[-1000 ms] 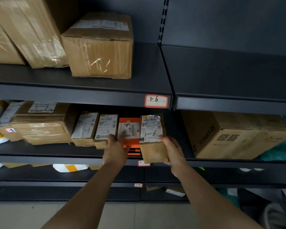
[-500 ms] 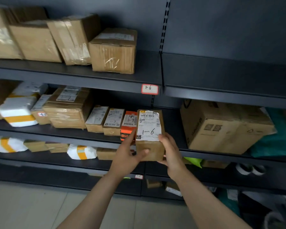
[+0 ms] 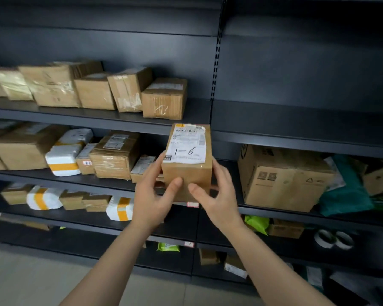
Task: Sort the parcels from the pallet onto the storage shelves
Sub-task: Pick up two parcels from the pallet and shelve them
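Observation:
A small brown cardboard parcel with a white label marked "1-6" is held upright in front of the dark metal shelves. My left hand grips its left side and bottom, thumb on the front. My right hand holds its right side, thumb on the front. The parcel's top reaches the front edge of the upper shelf, just right of the row of brown boxes standing there.
The middle shelf holds brown boxes and white parcels with orange tape. To the right stand a large carton and a green bag. The upper right shelf bay is bare. Lower shelves carry small parcels and tape rolls.
The parcel has risen from the middle shelf level toward the upper shelf. My left hand moved from the shelved parcels onto it. The view has pulled back and tilted up.

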`<state>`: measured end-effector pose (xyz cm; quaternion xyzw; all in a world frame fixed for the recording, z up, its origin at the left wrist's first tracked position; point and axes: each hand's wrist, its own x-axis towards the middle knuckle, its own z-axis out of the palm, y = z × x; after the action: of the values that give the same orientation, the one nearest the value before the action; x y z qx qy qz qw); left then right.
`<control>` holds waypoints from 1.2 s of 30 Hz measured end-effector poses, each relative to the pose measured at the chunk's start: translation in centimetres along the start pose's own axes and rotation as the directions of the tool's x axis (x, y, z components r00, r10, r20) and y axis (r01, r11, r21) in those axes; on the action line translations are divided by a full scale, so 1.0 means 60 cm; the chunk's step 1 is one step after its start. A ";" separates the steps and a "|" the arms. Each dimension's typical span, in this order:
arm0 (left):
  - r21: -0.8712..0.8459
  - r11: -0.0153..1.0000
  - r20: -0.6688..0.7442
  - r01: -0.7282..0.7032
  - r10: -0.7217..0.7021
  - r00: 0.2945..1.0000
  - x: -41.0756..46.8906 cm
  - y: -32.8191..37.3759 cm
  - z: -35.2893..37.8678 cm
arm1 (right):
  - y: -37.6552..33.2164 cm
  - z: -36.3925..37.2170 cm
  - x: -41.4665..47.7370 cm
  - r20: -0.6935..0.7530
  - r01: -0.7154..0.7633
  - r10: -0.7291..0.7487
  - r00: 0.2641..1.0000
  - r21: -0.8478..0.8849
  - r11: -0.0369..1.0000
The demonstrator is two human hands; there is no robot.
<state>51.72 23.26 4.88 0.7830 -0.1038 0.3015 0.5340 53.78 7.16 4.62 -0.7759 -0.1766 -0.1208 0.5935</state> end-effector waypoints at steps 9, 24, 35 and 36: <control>0.040 0.995 0.052 -0.089 0.087 0.995 0.170 0.058 -0.006 | -0.067 -0.023 0.148 -0.162 0.109 -0.117 0.980 -0.058 0.992; 0.323 0.942 0.247 -0.093 0.011 0.969 0.407 -0.058 0.043 | -0.013 -0.002 0.368 -0.190 -0.046 -0.005 0.982 -0.263 0.964; 0.604 0.787 0.247 -0.125 -0.035 0.968 0.421 -0.098 0.054 | -0.009 0.016 0.409 -0.165 -0.165 0.097 0.982 -0.476 0.864; 0.612 0.778 0.257 -0.143 -0.025 0.966 0.413 -0.098 0.051 | -0.012 0.015 0.404 -0.162 -0.181 0.114 0.980 -0.501 0.846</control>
<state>75.41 26.85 14.05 0.9436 -0.0894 0.2339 0.2167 75.49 11.36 14.63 -0.9078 -0.0399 -0.1661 0.3830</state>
